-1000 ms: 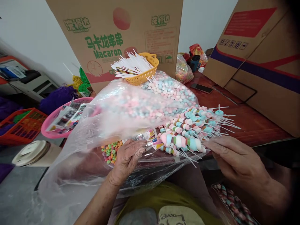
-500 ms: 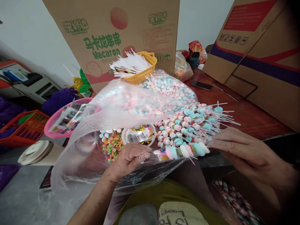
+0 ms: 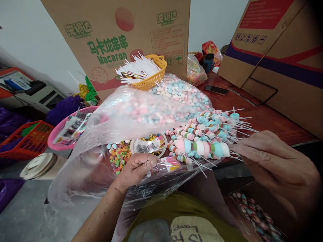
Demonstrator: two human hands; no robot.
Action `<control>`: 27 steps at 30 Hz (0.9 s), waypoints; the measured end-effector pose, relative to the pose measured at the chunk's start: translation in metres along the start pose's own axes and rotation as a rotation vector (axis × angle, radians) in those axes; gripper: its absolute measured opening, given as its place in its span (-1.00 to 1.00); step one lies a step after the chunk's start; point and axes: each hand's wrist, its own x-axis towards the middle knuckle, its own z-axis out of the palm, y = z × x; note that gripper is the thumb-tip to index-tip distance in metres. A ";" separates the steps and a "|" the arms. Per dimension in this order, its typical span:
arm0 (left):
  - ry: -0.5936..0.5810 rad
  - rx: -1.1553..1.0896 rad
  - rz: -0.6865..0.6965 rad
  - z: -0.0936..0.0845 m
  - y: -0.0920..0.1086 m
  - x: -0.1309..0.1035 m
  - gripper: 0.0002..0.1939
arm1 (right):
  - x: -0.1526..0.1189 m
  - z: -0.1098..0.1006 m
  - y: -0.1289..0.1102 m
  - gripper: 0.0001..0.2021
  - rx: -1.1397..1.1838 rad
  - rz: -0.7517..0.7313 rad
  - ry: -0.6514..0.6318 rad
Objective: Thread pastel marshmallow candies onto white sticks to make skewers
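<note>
My left hand [image 3: 141, 168] pinches the near end of a clear printed wrapper [image 3: 171, 163] in front of the round container [image 3: 148, 145]. At the right, my right hand [image 3: 267, 158] has its fingers pressed together at the end of a marshmallow skewer [image 3: 203, 149] of pink, blue, white and green pieces. That skewer lies level, just in front of a pile of similar skewers [image 3: 202, 126] whose white sticks point right. How far the wrapper covers the skewer is hard to tell.
Ring candies [image 3: 120, 156] lie left of the round container. Behind is a big plastic bag of marshmallows [image 3: 179, 92] with a yellow basket [image 3: 151, 79] of sticks. A pink basket [image 3: 54, 137] is left; cardboard boxes [image 3: 141, 20] stand behind. A phone [image 3: 216, 89] lies back right.
The skewer has moved up and slightly right with my right hand, against the pile. My left hand has shifted a little left, and more of the printed wrapper shows beside it.
</note>
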 end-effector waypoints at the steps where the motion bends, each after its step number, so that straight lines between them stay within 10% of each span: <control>1: 0.022 -0.019 -0.006 0.001 -0.001 0.000 -0.63 | 0.000 0.002 -0.002 -0.47 -0.002 0.004 0.010; 9: 0.140 -0.148 -0.055 0.002 -0.011 -0.003 -0.61 | -0.014 0.013 -0.010 -0.45 -0.066 -0.055 -0.015; 19: -0.010 0.138 0.005 -0.001 0.009 0.002 -0.66 | -0.020 -0.001 -0.013 -0.69 -0.195 -0.113 -0.109; 27: 0.036 0.332 0.125 0.021 0.004 0.001 -0.70 | -0.016 0.041 -0.027 -0.79 0.347 0.696 0.073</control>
